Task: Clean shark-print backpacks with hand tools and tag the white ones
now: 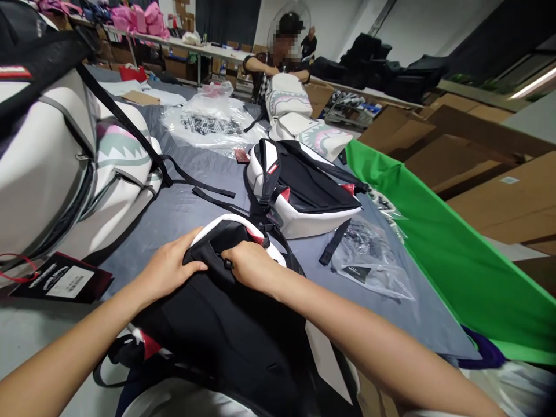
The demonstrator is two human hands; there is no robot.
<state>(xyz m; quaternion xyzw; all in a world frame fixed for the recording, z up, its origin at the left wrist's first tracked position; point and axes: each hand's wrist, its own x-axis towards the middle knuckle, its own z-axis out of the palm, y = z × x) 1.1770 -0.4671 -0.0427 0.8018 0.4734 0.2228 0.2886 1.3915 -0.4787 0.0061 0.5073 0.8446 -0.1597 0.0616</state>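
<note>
A black and white backpack lies in front of me with its black back panel up. My left hand grips its near-left upper edge, thumb on the black fabric and fingers round the white rim. At the black flap beside it, my right hand is closed, fingers curled in. A small dark piece shows at the right fingertips, too hidden to name. Just beyond, a second black and white backpack rests with its straps up. Large white backpacks with a shark-teeth print stand at the left, a dark hang tag by them.
A grey-covered table carries clear plastic bags and more printed white backpacks. Across it, a person handles one. Green sheeting runs along the right edge, with cardboard boxes behind.
</note>
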